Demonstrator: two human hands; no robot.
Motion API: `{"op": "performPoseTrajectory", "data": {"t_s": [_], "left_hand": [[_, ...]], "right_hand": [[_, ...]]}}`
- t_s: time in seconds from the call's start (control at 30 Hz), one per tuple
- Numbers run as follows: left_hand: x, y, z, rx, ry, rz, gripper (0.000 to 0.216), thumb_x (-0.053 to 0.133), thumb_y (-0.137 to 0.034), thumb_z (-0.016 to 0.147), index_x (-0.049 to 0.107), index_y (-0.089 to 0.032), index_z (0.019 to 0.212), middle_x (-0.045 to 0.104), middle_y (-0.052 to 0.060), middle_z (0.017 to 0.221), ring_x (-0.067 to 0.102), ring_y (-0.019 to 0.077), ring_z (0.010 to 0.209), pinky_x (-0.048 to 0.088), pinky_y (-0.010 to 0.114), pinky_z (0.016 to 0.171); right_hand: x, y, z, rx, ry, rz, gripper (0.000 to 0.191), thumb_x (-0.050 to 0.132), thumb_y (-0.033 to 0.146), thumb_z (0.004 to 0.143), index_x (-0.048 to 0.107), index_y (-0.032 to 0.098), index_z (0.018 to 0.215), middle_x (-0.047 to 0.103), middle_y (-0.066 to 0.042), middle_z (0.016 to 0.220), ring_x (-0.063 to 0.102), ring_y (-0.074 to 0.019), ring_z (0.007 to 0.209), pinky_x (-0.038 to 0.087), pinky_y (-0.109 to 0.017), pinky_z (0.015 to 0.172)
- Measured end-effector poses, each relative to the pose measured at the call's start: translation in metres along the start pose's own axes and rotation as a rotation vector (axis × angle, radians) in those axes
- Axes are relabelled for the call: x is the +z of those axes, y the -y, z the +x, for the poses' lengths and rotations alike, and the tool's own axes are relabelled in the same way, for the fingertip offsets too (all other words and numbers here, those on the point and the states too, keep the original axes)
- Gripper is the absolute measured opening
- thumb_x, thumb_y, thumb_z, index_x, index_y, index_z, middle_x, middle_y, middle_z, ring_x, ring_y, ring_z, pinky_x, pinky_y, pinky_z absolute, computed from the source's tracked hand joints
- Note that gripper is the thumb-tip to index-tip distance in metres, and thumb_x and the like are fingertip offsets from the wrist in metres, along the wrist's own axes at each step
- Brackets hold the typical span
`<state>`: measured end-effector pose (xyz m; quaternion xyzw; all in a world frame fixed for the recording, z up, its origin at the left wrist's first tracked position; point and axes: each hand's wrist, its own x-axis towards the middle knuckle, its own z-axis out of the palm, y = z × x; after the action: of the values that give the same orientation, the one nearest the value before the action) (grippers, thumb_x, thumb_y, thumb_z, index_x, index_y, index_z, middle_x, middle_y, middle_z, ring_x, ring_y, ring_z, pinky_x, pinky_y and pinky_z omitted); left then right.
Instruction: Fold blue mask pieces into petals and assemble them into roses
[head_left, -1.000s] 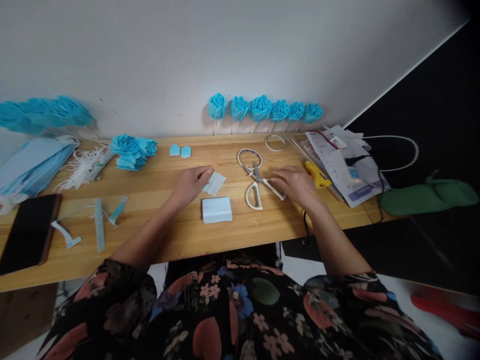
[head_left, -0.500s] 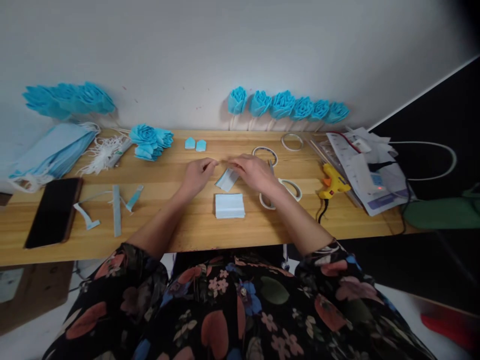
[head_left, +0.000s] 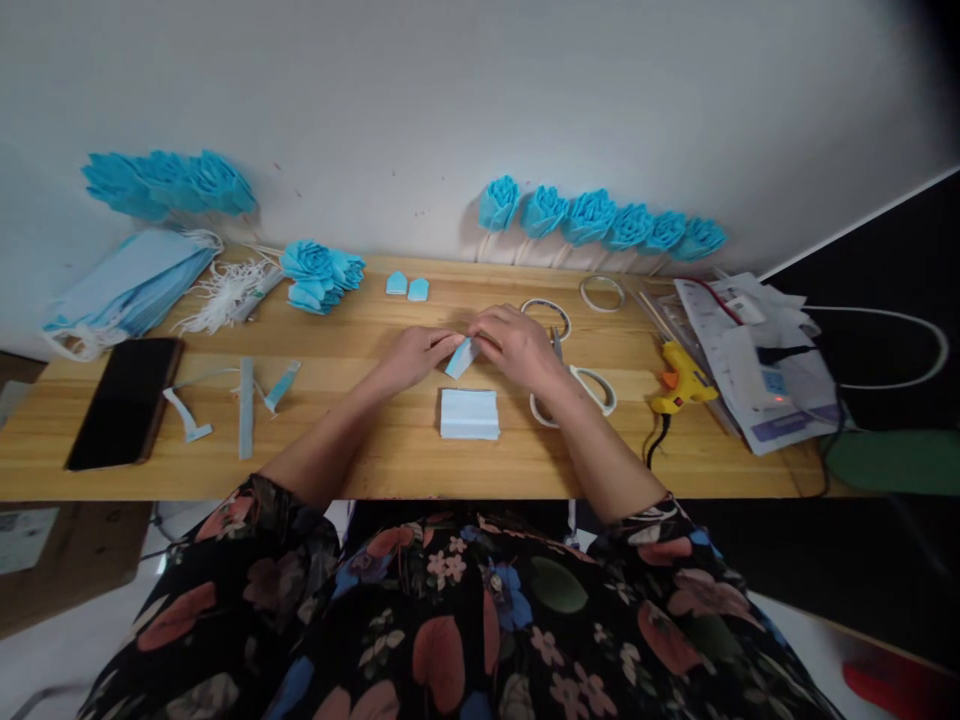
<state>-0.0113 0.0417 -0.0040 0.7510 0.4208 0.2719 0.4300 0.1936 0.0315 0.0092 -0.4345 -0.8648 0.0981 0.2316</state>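
Between my hands is a small light-blue piece of mask fabric point(head_left: 462, 358), partly folded so that a brighter blue strip shows along its left edge. My left hand point(head_left: 420, 358) is closed, with thumb and fingertips pinching that piece's upper left edge. On the other side my right hand point(head_left: 516, 345) curls over its upper right part, which the fingers hide. A pale rectangular stack of fabric point(head_left: 469, 414) lies flat on the wooden table just below. Scissors with white handles point(head_left: 600, 388) lie partly under my right wrist. Two small pointed blue folded pieces point(head_left: 418, 290) sit farther back.
Blue fabric flowers on sticks point(head_left: 589, 217) lean on the wall. A yellow glue gun point(head_left: 684, 378), papers point(head_left: 795, 400) and tape rolls point(head_left: 602, 293) are at the right. Face masks point(head_left: 139, 280), a phone point(head_left: 126, 403) and cut strips point(head_left: 246, 408) are at the left.
My left hand has moved right and now pinches the fabric piece, which was in my right hand alone. The piece now looks narrower and folded. The whole view has shifted slightly.
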Motion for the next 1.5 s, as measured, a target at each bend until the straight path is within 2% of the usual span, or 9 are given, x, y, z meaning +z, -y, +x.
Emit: {"op": "performPoseTrajectory", "data": {"t_s": [0.1,0.3,0.43,0.67,0.83,0.93,1.07,1.2,1.5], "left_hand": [[0.003,-0.003,0.0,-0.067,0.053,-0.144,0.033,0.056,-0.04,0.085,0.056,-0.017,0.061,0.053,-0.003,0.054,0.047,0.0111,0.055,0.035,0.023,0.056],[0.007,-0.005,0.001,-0.214,-0.024,-0.336,0.025,0.06,-0.035,0.081,0.057,-0.018,0.063,0.054,-0.003,0.051,0.047,0.0092,0.048,0.034,0.022,0.05],[0.01,-0.005,0.0,-0.193,-0.017,-0.35,0.024,0.063,-0.035,0.079,0.058,-0.017,0.063,0.053,-0.003,0.051,0.047,0.0087,0.048,0.034,0.021,0.05],[0.017,-0.006,-0.003,-0.124,0.024,-0.284,0.024,0.062,-0.034,0.08,0.061,-0.016,0.065,0.054,-0.003,0.056,0.047,0.0089,0.054,0.035,0.023,0.055],[0.017,-0.007,-0.005,-0.096,0.061,-0.266,0.027,0.062,-0.037,0.081,0.061,-0.016,0.064,0.054,-0.003,0.056,0.046,0.0094,0.053,0.034,0.023,0.053],[0.017,-0.007,-0.004,-0.13,0.057,-0.31,0.029,0.064,-0.038,0.081,0.062,-0.016,0.063,0.055,-0.002,0.054,0.047,0.009,0.051,0.035,0.023,0.052],[0.014,-0.005,0.0,-0.217,-0.1,-0.501,0.032,0.067,-0.039,0.08,0.062,-0.015,0.061,0.06,0.0,0.054,0.049,0.0089,0.049,0.039,0.023,0.052],[0.011,-0.003,0.003,-0.267,-0.241,-0.833,0.027,0.073,-0.039,0.077,0.066,-0.013,0.072,0.068,0.003,0.066,0.059,0.0114,0.058,0.047,0.026,0.061],[0.017,-0.005,0.001,-0.255,-0.211,-1.036,0.022,0.076,-0.034,0.077,0.071,-0.012,0.081,0.074,0.005,0.08,0.066,0.0148,0.075,0.05,0.03,0.076]], "right_hand": [[-0.002,0.004,-0.002,0.003,-0.085,0.111,0.023,0.049,0.024,0.095,0.07,0.023,0.106,0.071,-0.008,0.112,0.061,-0.0243,0.109,0.046,-0.04,0.095],[0.001,0.006,-0.011,0.285,-0.209,0.512,0.042,0.042,0.042,0.099,0.059,0.024,0.132,0.07,-0.007,0.124,0.064,-0.0205,0.114,0.048,-0.037,0.099],[0.003,0.007,-0.013,0.371,-0.192,0.615,0.045,0.05,0.052,0.093,0.067,0.022,0.123,0.071,-0.007,0.119,0.066,-0.0202,0.104,0.051,-0.034,0.09],[0.012,0.012,-0.011,0.469,-0.224,0.704,0.025,0.067,0.045,0.081,0.07,0.02,0.083,0.068,0.0,0.076,0.058,-0.0133,0.068,0.046,-0.025,0.064],[0.011,0.014,-0.012,0.425,-0.206,0.61,0.023,0.065,0.043,0.083,0.07,0.021,0.082,0.068,0.0,0.074,0.057,-0.0136,0.066,0.045,-0.025,0.062],[0.008,0.016,-0.013,0.347,-0.226,0.572,0.024,0.059,0.042,0.089,0.072,0.022,0.093,0.072,-0.002,0.088,0.063,-0.0161,0.077,0.049,-0.028,0.07],[-0.002,0.015,-0.015,0.188,-0.312,0.43,0.037,0.05,0.041,0.095,0.062,0.026,0.126,0.068,-0.007,0.122,0.062,-0.0228,0.11,0.052,-0.039,0.092],[-0.009,0.01,-0.016,0.007,-0.259,0.205,0.046,0.049,0.034,0.093,0.052,0.03,0.138,0.058,-0.007,0.14,0.05,-0.0295,0.131,0.038,-0.055,0.111],[0.005,0.004,-0.015,-0.09,-0.188,0.022,0.043,0.056,0.022,0.09,0.059,0.042,0.128,0.042,0.003,0.154,0.03,-0.031,0.147,0.031,-0.065,0.114]]}}
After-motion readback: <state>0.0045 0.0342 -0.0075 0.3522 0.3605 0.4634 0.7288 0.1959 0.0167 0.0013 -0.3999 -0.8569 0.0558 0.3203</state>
